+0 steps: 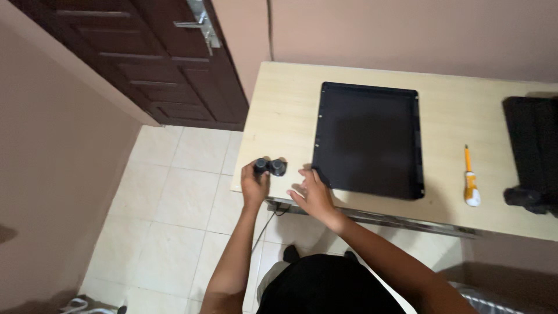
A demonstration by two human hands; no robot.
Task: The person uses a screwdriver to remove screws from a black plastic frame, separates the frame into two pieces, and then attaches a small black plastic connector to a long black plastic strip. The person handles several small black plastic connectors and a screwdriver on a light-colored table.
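Observation:
A flat black rectangular panel (367, 139), like the underside of a laptop, lies on a pale wooden table (279, 110). My left hand (253, 185) sits at the table's front left corner with its fingers against two small round black objects (270, 167) that rest side by side on the tabletop. My right hand (313, 192) hovers with fingers spread just off the panel's near left corner, its fingertips close to or touching that corner; it holds nothing.
A screwdriver with a yellow and white handle (469, 180) lies right of the panel. A dark bag or case (532, 151) occupies the table's right end. A dark wooden door (145, 58) stands at the upper left above a tiled floor (174, 197).

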